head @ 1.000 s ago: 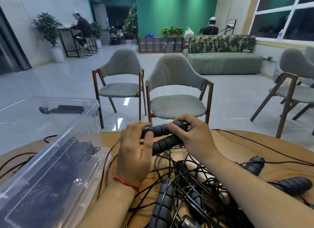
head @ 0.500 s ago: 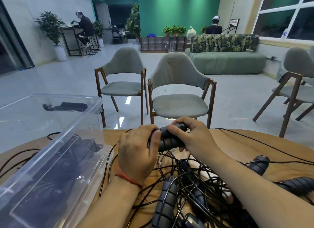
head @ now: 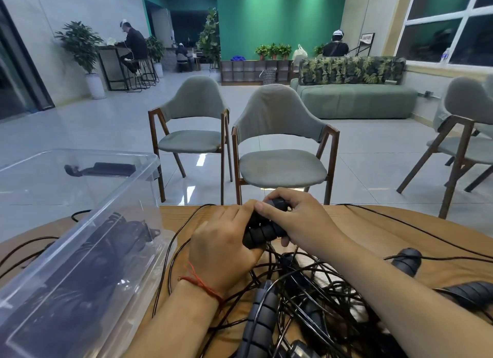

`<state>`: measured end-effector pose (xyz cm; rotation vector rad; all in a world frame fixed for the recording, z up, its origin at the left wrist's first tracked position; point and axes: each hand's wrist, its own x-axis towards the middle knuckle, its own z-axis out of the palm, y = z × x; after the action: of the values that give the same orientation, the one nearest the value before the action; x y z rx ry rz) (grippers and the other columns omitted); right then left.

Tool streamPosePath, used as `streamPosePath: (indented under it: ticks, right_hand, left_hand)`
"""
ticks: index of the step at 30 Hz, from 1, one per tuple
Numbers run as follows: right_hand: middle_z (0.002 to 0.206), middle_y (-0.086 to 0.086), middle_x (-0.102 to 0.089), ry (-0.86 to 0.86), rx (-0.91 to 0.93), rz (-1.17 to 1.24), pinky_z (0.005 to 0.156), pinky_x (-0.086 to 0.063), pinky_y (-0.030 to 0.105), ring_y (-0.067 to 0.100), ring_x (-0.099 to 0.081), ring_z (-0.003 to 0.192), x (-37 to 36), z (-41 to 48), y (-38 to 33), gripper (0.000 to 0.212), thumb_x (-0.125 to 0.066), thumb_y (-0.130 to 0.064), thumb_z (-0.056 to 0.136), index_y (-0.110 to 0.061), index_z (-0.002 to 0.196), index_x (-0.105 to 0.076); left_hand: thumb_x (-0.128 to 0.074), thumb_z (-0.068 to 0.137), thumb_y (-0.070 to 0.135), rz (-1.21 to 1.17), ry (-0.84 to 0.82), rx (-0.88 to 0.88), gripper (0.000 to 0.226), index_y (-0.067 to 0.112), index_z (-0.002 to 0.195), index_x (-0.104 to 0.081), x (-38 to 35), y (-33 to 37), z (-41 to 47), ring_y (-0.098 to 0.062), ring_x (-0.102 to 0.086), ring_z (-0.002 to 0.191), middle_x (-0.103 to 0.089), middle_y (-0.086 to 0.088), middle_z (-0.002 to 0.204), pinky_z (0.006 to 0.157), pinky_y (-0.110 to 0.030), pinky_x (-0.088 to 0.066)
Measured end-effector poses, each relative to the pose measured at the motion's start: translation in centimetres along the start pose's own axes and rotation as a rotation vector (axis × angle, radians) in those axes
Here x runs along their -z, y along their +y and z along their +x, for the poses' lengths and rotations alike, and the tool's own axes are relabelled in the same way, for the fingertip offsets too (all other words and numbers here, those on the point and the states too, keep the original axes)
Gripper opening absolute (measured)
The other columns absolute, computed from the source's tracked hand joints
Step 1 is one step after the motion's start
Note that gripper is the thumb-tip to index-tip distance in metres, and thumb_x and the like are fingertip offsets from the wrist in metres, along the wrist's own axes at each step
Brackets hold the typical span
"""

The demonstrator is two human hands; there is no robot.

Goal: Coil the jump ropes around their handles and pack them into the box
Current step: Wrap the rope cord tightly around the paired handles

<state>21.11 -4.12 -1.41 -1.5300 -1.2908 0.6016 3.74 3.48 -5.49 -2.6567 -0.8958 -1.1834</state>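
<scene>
1. The left hand [head: 224, 248] curls its fingers round the near end of a pair of handles [head: 262, 233]. A red string [head: 202, 284] circles its wrist.
2. The right hand [head: 301, 219] grips the same pair from 3 o'clock, with its thumb laid across the top and its fingers wrapped over the far end.
3. The handles are black ribbed foam grips, held side by side between both hands above the far edge of the wooden bench [head: 373, 232].
4. At 6 o'clock from the hands, a tangle of ropes [head: 306, 291] made of thin black cord sprawls over the bench.
5. A loose grey-black handle [head: 260, 320] lies in that tangle at 6 o'clock. Two more handles [head: 406, 260] rest at 4 o'clock, beyond the right forearm.
6. At 8 o'clock stands a clear plastic box [head: 138, 187] with dark coiled ropes [head: 106, 251] inside it.
7. At 12 o'clock, past the bench, stand two grey chairs [head: 280, 168].
</scene>
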Motion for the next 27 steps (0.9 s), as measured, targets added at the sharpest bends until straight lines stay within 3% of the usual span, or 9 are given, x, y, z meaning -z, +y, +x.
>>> streamPosePath:
  ticks: [7,9,12,15,17,19,21,24,27]
  right_hand:
    - [0.085,-0.006,-0.07,0.013,0.058,-0.254,0.058,-0.046,0.018,0.002,-0.063,0.058,-1.0,-0.7,-0.5,0.031,-0.051,-0.063,0.105,-0.037,0.101,-0.067]
    - [0.086,-0.01,-0.069,-0.007,0.086,-0.431,0.064,-0.041,0.02,0.001,-0.062,0.069,-0.7,-1.0,-0.6,0.035,-0.042,-0.068,0.104,-0.04,0.108,-0.063]
    - [0.085,-0.015,-0.064,0.098,0.21,-0.811,0.06,-0.031,0.022,0.002,-0.056,0.076,0.7,-1.1,-0.9,0.053,-0.026,-0.081,0.099,-0.043,0.112,-0.06]
    - [0.074,-0.012,-0.058,0.292,0.343,-0.945,0.059,-0.033,0.027,0.008,-0.05,0.078,1.9,-0.6,-1.0,0.058,-0.024,-0.08,0.102,-0.035,0.08,-0.052]
    - [0.088,-0.016,-0.062,0.344,0.452,-0.903,0.076,-0.04,0.035,0.011,-0.05,0.096,1.9,-0.3,-0.5,0.054,-0.028,-0.07,0.109,-0.033,0.083,-0.058]
    - [0.09,-0.015,-0.064,0.224,0.425,-0.596,0.083,-0.041,0.038,0.009,-0.055,0.099,1.9,-0.3,-0.2,0.048,-0.034,-0.063,0.111,-0.032,0.085,-0.061]
    - [0.078,-0.012,-0.062,0.058,0.292,-0.264,0.071,-0.044,0.035,0.01,-0.058,0.08,1.7,-0.5,0.0,0.039,-0.042,-0.055,0.111,-0.037,0.08,-0.057]
    - [0.075,-0.014,-0.06,-0.015,0.246,-0.256,0.067,-0.046,0.031,0.01,-0.058,0.073,0.9,-0.3,1.1,0.033,-0.045,-0.046,0.113,-0.041,0.082,-0.056]
    - [0.085,-0.011,-0.07,-0.071,0.213,-0.399,0.075,-0.051,0.037,0.007,-0.066,0.084,0.2,0.1,1.8,0.035,-0.038,-0.054,0.113,-0.038,0.093,-0.062]
  left_hand:
    - [-0.08,0.077,0.054,0.019,0.011,0.024,0.053,0.024,0.118,-0.067,-0.3,0.2,-0.2,-0.022,-0.066,0.086,-0.07,0.005,0.096,0.068,-0.042,-0.058]
    - [-0.081,0.077,0.049,0.001,0.0,0.059,0.045,0.025,0.111,-0.064,-0.3,0.2,-0.2,-0.021,-0.065,0.083,-0.067,0.006,0.093,0.065,-0.041,-0.057]
    - [-0.077,0.078,0.048,-0.113,-0.006,0.193,0.039,0.03,0.107,-0.059,-0.1,0.0,-0.2,-0.017,-0.063,0.079,-0.063,0.01,0.089,0.064,-0.039,-0.058]
    - [-0.076,0.084,0.046,-0.411,-0.039,0.374,0.03,0.036,0.104,-0.057,0.0,0.1,-0.2,-0.009,-0.062,0.075,-0.062,0.011,0.084,0.063,-0.036,-0.058]
    - [-0.077,0.089,0.048,-0.641,-0.03,0.483,0.024,0.035,0.101,-0.06,0.0,0.3,-0.1,-0.01,-0.064,0.074,-0.065,0.005,0.083,0.064,-0.033,-0.059]
    - [-0.072,0.092,0.051,-0.923,-0.026,0.578,0.025,0.031,0.106,-0.068,0.3,0.4,0.3,-0.014,-0.071,0.091,-0.073,0.001,0.097,0.079,-0.043,-0.063]
    - [-0.068,0.093,0.041,-1.277,-0.057,0.653,0.027,0.028,0.115,-0.076,0.7,0.8,0.8,-0.02,-0.072,0.117,-0.076,-0.002,0.122,0.093,-0.049,-0.061]
    - [-0.063,0.094,0.033,-1.718,-0.063,0.78,0.039,0.019,0.13,-0.067,1.1,2.0,1.6,-0.031,-0.067,0.129,-0.071,-0.013,0.136,0.104,-0.052,-0.056]
    - [-0.059,0.102,0.028,-1.91,0.008,0.88,0.028,0.007,0.12,-0.062,1.4,2.5,1.9,-0.039,-0.064,0.131,-0.068,-0.025,0.136,0.117,-0.057,-0.045]
